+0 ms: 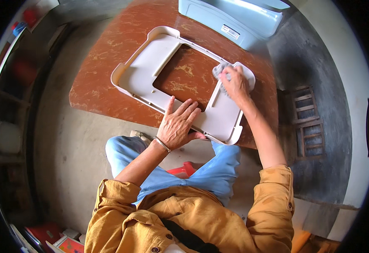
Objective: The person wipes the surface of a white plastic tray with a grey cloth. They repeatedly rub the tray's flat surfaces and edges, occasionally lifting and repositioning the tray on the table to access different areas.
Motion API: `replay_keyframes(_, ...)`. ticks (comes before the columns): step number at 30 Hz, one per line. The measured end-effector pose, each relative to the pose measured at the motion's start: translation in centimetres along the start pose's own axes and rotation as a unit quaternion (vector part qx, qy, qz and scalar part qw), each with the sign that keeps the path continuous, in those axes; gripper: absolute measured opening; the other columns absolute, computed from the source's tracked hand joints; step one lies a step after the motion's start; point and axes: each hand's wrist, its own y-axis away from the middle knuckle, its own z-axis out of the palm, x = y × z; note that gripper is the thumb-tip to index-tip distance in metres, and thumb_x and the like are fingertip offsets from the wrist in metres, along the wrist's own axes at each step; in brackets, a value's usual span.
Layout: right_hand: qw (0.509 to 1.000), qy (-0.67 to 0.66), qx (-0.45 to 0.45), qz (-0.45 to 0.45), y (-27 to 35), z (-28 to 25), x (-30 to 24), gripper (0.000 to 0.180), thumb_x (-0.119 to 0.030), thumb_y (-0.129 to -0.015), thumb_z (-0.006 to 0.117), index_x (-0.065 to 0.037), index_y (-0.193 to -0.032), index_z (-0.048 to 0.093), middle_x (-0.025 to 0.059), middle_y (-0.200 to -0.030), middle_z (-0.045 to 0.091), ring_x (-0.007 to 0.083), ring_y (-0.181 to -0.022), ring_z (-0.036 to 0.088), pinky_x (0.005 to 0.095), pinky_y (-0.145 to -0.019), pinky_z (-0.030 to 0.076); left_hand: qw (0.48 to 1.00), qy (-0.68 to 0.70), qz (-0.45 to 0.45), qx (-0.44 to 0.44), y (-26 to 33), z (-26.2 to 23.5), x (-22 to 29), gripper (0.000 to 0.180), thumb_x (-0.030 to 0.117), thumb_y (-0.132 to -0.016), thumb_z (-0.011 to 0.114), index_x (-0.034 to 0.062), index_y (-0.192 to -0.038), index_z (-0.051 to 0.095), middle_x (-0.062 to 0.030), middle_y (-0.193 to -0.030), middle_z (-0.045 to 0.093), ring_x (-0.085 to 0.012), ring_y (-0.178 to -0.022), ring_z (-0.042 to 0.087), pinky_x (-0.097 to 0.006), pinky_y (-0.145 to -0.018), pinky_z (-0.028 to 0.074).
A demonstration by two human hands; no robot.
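Pinching cloth (217,71): right fingers (230,71); left fingers (185,106) spread on white frame (139,69); marbled table (98,69), pale floor (68,147).

Grey cloth (218,70) on white frame (137,71)

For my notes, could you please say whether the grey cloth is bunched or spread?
Bunched: the grey cloth shows as a crumpled wad under the right hand.

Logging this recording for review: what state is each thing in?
White frame: lying on the table, rim up
Gray cloth: bunched, against the frame
Right hand: closed on the cloth
Left hand: fingers extended over the frame's near edge
Blue bin: open, no lid on
Bracelet: around left wrist
Sleeves: rolled up
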Motion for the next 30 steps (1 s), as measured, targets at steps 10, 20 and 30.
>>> replay_keyframes(10, 0.944, -0.294, 0.141, 0.054, -3.2, -1.6, 0.6, 0.019, -0.021, -0.087, 0.070, -0.002, -0.084, 0.067, 0.0123, -0.083, 0.064, 0.0223, -0.084, 0.058, 0.0379, -0.080, 0.046, 0.999, 0.032, 0.006, 0.033, 4.7, -1.5, -2.9, 0.072, 0.035, -0.075, 0.077, 0.0140, -0.138, 0.049, -0.0072, -0.151, 0.039, -0.0270, -0.144, 0.028, -0.059, -0.116, 0.010)
replay_keyframes(20, 0.966, -0.132, 0.012, -0.221, -0.3, 6.3, -16.4, 0.016, -0.022, -0.081, 0.073, -0.012, -0.090, 0.066, 0.0128, -0.102, 0.054, 0.0312, -0.091, 0.062, 0.0447, -0.076, 0.052, 0.994, -0.051, -0.092, 0.028, 4.6, -2.4, -3.6, 0.057, 0.051, -0.088, 0.058, 0.0232, -0.137, 0.053, -0.0031, -0.144, 0.047, -0.0282, -0.139, 0.035, -0.060, -0.115, 0.012)
replay_keyframes(30, 0.996, -0.049, 0.048, -0.057, -12.2, 9.2, -8.2, 0.012, -0.025, -0.087, 0.065, -0.012, -0.089, 0.065, 0.0147, -0.093, 0.051, 0.0278, -0.077, 0.061, 0.0443, -0.063, 0.053, 0.992, -0.022, -0.099, 0.075, 4.4, -1.8, -3.3, 0.049, 0.037, -0.085, 0.065, 0.0245, -0.131, 0.059, -0.0010, -0.141, 0.052, -0.0270, -0.136, 0.040, -0.061, -0.115, 0.014)
